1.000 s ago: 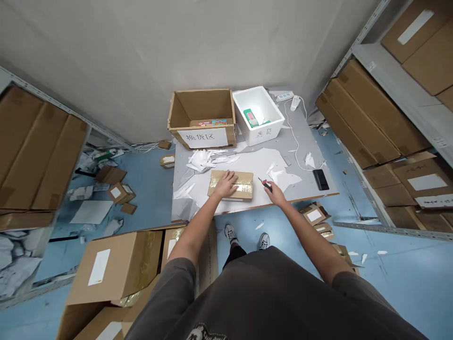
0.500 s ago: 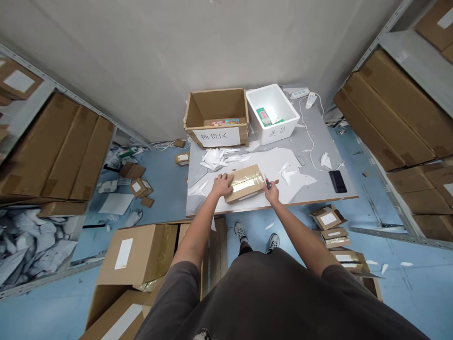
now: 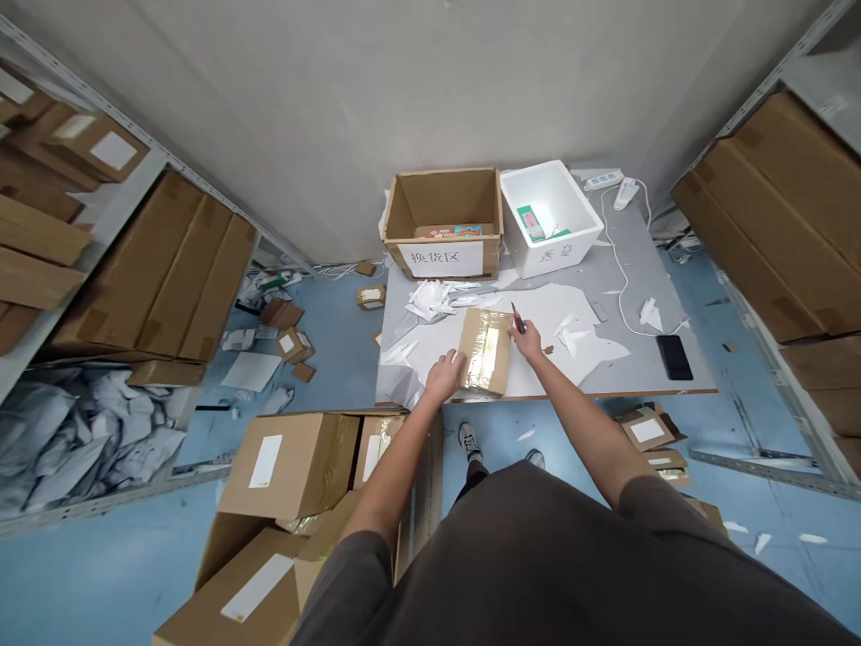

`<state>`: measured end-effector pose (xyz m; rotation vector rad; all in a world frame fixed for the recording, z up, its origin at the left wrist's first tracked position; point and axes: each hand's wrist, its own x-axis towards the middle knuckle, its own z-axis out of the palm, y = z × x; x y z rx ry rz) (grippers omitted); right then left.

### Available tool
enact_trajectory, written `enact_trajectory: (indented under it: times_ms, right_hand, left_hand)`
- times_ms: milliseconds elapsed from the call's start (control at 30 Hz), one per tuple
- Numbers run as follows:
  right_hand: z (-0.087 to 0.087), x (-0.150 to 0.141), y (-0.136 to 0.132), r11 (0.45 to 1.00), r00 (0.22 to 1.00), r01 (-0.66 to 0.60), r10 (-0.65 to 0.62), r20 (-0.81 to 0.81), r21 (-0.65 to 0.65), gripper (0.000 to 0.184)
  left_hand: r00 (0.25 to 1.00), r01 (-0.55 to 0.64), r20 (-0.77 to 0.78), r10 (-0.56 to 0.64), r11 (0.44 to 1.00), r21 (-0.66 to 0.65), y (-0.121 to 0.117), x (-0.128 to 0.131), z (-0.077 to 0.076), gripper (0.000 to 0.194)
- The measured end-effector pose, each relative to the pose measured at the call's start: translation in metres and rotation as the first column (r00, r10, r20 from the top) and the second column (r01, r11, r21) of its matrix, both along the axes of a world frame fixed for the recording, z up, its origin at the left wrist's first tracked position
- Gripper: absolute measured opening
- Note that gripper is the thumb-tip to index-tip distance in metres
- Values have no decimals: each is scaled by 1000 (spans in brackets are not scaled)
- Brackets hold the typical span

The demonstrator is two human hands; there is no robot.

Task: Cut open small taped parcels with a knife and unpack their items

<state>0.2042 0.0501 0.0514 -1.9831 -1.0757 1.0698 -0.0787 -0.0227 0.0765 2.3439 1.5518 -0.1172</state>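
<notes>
A small flat cardboard parcel [image 3: 485, 350], sealed with clear shiny tape, lies on the grey table [image 3: 639, 359] with its long side pointing away from me. My left hand [image 3: 445, 375] grips its near left corner, fingers curled on the edge. My right hand [image 3: 528, 339] rests against the parcel's far right edge and is closed round a small red-handled cutter [image 3: 517, 317] that points away from me.
An open cardboard box with a white label [image 3: 444, 220] and a white foam box [image 3: 552, 215] stand at the table's back. Torn white paper [image 3: 430, 299], a black phone [image 3: 674, 356] and a white cable lie on the table. Cartons fill the shelves and floor around.
The parcel has been turned from lying crosswise to lying lengthwise. My left hand slid to its near left corner; my right hand with the cutter came up against its right edge. The view swung left.
</notes>
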Motion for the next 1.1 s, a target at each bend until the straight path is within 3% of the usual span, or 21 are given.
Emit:
enact_trajectory:
  times_ms: [167, 267, 433, 567, 667, 767, 833, 933, 1033, 1100]
  right_hand:
    - [-19, -17, -85, 998, 990, -58, 53, -131, -35, 42]
    - [-31, -31, -108, 998, 992, -42, 35, -125, -53, 40]
    - [-30, -32, -83, 998, 997, -40, 36, -68, -55, 39]
    - [-21, -24, -34, 994, 992, -78, 85, 94, -74, 46]
    - [-15, -18, 4, 989, 968, -103, 125, 218, -106, 53]
    - [-7, -5, 25, 992, 958, -100, 116, 263, -71, 48]
    - [-2, 7, 24, 997, 976, -79, 82, 202, -23, 40]
    - [4, 28, 3, 997, 997, -64, 62, -44, -32, 34]
    - [3, 46, -29, 988, 952, -143, 119, -281, -65, 31]
    - [1, 55, -47, 971, 927, -229, 199, -319, -60, 30]
  left_hand:
    - [932, 361, 18, -361, 932, -6, 33, 4, 7, 62]
    - [900, 437, 50, -434, 896, -80, 48, 15, 9, 56]
    - [910, 414, 54, -410, 900, -139, 60, 19, 12, 50]
    - [909, 417, 58, -413, 902, -116, 56, 26, 11, 75]
    - [947, 322, 17, -321, 943, -88, 50, 44, 12, 96]
    - [985, 168, -17, -169, 984, -53, 46, 70, 15, 98]
    - [995, 81, -49, -83, 996, -36, 46, 87, 17, 94]
    - [998, 34, -57, -35, 999, -33, 47, 104, 18, 88]
    - [999, 23, -30, -24, 998, -53, 50, 109, 17, 87]
    - [1000, 17, -20, -18, 998, -62, 51, 108, 16, 87]
